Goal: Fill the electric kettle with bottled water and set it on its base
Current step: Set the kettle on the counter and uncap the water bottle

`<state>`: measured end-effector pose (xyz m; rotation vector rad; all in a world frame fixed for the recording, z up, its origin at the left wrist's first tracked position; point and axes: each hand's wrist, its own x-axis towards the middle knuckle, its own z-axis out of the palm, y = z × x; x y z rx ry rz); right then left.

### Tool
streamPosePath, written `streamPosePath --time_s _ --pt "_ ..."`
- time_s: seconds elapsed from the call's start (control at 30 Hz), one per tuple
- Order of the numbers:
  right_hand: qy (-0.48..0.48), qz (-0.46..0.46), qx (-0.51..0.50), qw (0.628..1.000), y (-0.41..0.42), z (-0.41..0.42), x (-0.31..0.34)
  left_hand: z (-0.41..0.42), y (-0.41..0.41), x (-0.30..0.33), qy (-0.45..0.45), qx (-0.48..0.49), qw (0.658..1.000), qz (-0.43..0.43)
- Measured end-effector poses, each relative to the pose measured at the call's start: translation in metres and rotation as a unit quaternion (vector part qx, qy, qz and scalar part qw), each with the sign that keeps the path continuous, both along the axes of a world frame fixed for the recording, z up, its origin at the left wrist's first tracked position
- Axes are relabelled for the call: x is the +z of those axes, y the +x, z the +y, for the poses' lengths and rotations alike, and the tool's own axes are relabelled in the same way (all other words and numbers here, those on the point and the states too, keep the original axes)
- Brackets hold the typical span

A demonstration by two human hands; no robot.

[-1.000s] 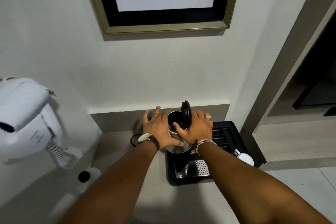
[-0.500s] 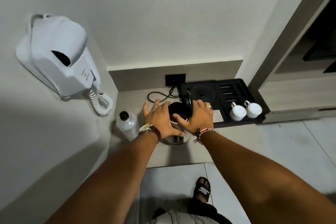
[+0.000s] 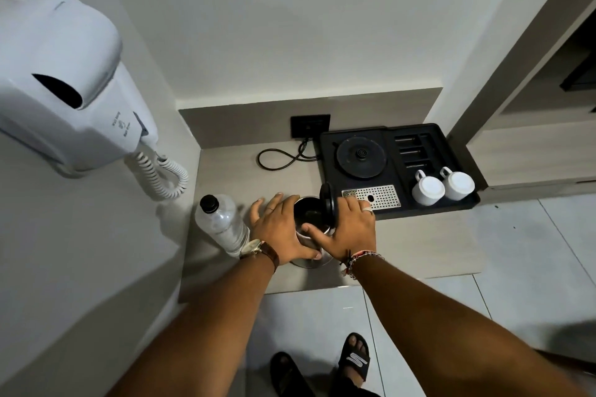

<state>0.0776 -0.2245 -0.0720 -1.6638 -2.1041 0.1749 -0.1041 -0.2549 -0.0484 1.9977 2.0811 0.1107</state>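
The round stainless-steel electric kettle [image 3: 311, 255] stood on the grey table [image 3: 403, 245], just left of the black plastic tray [image 3: 451, 145] and off its round black base [image 3: 360, 156], which sat in the tray's back left recess; its black hinged lid [image 3: 326, 206] stood upright, leaving the mouth open and, as far as I could see, dark and dry inside. My left hand [image 3: 283, 232] lay curved against the kettle's left flank, fingers spread and only loosely closed on it; my right hand [image 3: 346, 230] cupped the right side beneath the lid, thumb across the rim, steadying rather than clamping. The clear plastic water bottle with a black cap [image 3: 222, 222] stood just beside my left wrist, cap on and seemingly full.

I judged the kettle light while empty, stiff and smooth-walled, likely to slide on the table if pushed; once filled it would be much heavier and best carried by its handle, which my hands hid from view. The bottle looked thin-walled and soft, apt to buckle and spurt if squeezed at the middle; I reckoned on holding it low around the body, twisting the cap off first. The two white cups [image 3: 443, 187] stood upside down at the tray's right front, well clear of the base.
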Motion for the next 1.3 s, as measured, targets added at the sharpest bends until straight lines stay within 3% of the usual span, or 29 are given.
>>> streamPosePath --time_s 0.13,0.33,0.43,0.57,0.73,0.83,1.1,1.3 --pt "0.019 -0.007 0.015 1.000 0.001 -0.002 -0.001 -0.001 0.000 0.002 -0.013 0.001 1.000 -0.013" --pt "-0.058 -0.016 0.025 0.998 -0.003 -0.026 -0.002 -0.031 -0.005 0.013 -0.022 -0.048 0.998 0.020" --pt "-0.073 -0.022 0.027 0.997 -0.001 -0.029 0.001 -0.056 -0.012 0.025 0.073 -0.054 0.994 0.057" --pt "-0.086 -0.035 0.020 0.996 -0.003 -0.030 0.006 -0.063 -0.048 0.065 0.221 0.013 0.969 0.106" --pt "-0.088 -0.058 0.011 0.994 -0.005 -0.032 0.008 -0.060 -0.104 0.097 0.137 0.118 0.975 0.129" --pt "-0.085 -0.062 0.008 0.994 -0.007 -0.033 0.010 -0.064 -0.116 0.100 0.103 0.095 0.984 0.110" --pt "-0.093 -0.067 0.001 0.993 -0.007 -0.033 0.011 -0.065 -0.124 0.103 0.145 0.101 0.983 -0.054" --pt "-0.089 -0.063 -0.001 0.994 -0.007 -0.034 0.011 -0.067 -0.110 0.101 0.191 0.131 0.972 -0.045"
